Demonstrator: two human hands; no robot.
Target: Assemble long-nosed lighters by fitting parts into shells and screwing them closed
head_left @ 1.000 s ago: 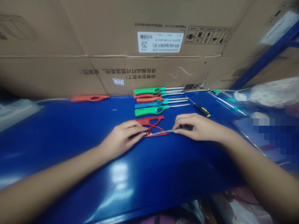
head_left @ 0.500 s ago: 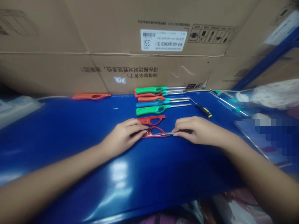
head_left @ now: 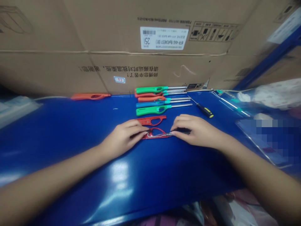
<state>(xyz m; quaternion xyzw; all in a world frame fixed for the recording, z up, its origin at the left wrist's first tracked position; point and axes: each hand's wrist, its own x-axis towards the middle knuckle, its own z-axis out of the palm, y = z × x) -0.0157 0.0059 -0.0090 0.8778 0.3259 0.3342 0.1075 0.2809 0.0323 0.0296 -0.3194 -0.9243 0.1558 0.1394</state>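
Observation:
A red lighter half-shell point(head_left: 157, 133) with metal parts inside lies on the blue table point(head_left: 131, 175), between my two hands. My left hand point(head_left: 124, 135) rests on its left end, fingers curled and pressing it down. My right hand point(head_left: 195, 130) pinches the thin dark metal tube point(head_left: 182, 132) that sticks out of the shell's right end. A second red half-shell point(head_left: 151, 120) lies just behind, untouched.
Several finished long lighters point(head_left: 160, 99) in green, orange and blue lie in a row behind. A lone orange lighter point(head_left: 90, 96) lies at back left, a yellow-black screwdriver point(head_left: 204, 110) at right. Cardboard boxes point(head_left: 131, 47) wall the back. Plastic bags point(head_left: 270, 94) sit at right.
My right hand has slid a little to the left along the tube, toward the red shell. My left hand has stayed put.

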